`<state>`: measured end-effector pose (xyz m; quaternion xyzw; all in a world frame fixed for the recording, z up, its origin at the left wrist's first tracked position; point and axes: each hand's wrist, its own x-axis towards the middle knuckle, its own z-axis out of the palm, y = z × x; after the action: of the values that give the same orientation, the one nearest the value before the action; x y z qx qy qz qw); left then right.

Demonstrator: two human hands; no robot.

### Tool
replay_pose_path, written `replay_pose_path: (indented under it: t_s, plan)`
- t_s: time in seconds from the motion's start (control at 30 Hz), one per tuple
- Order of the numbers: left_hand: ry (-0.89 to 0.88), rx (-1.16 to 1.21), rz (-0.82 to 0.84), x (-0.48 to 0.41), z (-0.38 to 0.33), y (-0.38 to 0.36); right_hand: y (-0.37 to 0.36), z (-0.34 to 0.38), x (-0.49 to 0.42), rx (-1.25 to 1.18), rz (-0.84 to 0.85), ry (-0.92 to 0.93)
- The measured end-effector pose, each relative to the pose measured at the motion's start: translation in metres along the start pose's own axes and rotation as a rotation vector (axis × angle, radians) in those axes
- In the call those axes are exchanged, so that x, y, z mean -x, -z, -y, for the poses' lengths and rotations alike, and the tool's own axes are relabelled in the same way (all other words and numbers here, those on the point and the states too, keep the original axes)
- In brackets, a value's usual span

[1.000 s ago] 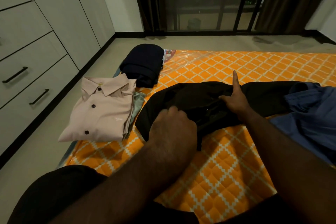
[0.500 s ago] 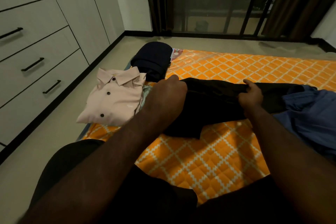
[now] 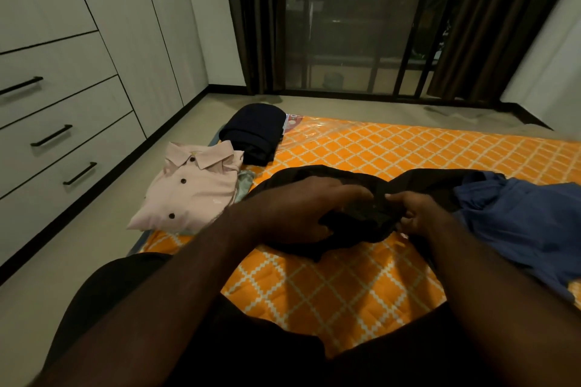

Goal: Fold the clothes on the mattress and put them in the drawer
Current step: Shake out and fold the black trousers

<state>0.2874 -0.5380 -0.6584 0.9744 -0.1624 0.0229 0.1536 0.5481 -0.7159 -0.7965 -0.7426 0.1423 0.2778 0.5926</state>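
the mattress is orange with a white diamond lattice. the clothes: a black garment, a blue garment, a pale pink shirt with dark buttons, a pale green cloth, a navy folded garment. drawers off-white — handles black — and curtains dark brown.

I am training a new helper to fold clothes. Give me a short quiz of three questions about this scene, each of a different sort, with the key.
1. True or false: the pink shirt lies folded at the left edge of the mattress.
2. Which item do the left hand and the right hand grip? A. a white towel; B. the black garment; C. the pink shirt.
3. Fill in: the drawers in view on the left are all ____.
Key: 1 true; 2 B; 3 closed.
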Motion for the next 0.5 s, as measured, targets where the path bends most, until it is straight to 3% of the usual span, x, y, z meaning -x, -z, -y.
replay_pose_path:
  t_s: [0.13, 0.23, 0.33, 0.5]
  plan:
    - [-0.016, -0.101, 0.152, 0.002, 0.004, -0.004, -0.006, -0.009, -0.01, -0.03, -0.053, 0.024]
    - [-0.053, -0.044, 0.257, 0.006, 0.007, -0.008, 0.001, -0.007, -0.015, -0.117, -0.109, 0.035]
    - [-0.133, -0.012, 0.251, 0.003, 0.007, -0.014, -0.001, -0.008, -0.02, -0.133, -0.134, 0.092]
    - [-0.029, 0.165, 0.194, -0.004, 0.013, -0.035, -0.013, -0.001, -0.016, 0.096, -0.208, 0.464]
